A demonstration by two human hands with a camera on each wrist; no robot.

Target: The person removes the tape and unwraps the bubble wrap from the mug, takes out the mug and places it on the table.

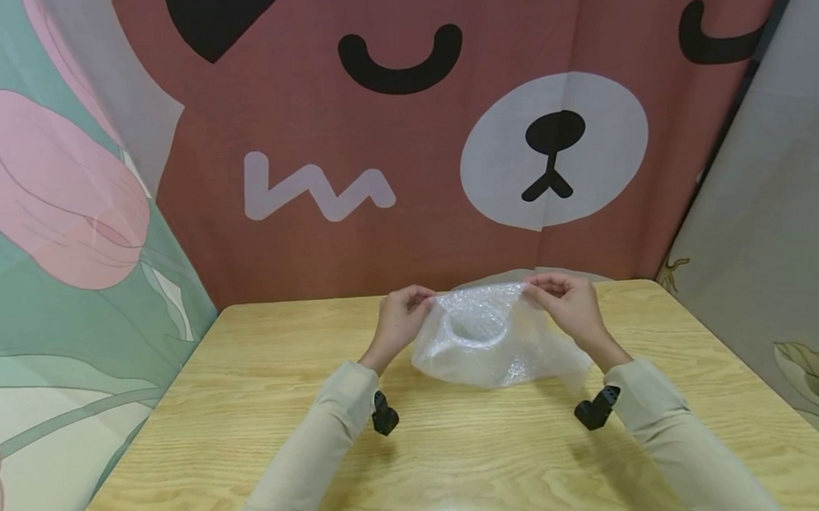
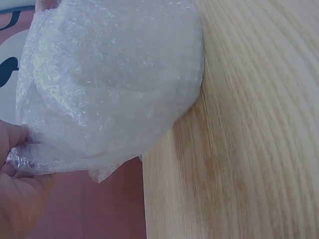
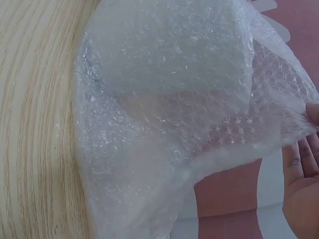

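A sheet of clear bubble wrap (image 1: 524, 357) lies over a whitish object with a round rim (image 1: 478, 342), near the far edge of the table. The plastic blurs that object, so its kind cannot be told. My left hand (image 1: 400, 322) pinches the wrap's upper left edge between thumb and fingers. On the other side, my right hand (image 1: 571, 307) pinches the upper right edge, and the film is stretched between both hands. In the right wrist view a loose part of the bubble wrap (image 3: 144, 194) hangs below the wrapped object.
The wood-grain table (image 1: 266, 429) extends toward me and to both sides. Behind it hangs a reddish-brown curtain (image 1: 409, 248) with a bear face. A flowered cloth (image 1: 57, 362) stands at the left, a pale one (image 1: 738, 233) at the right. A small black device sits at each wrist.
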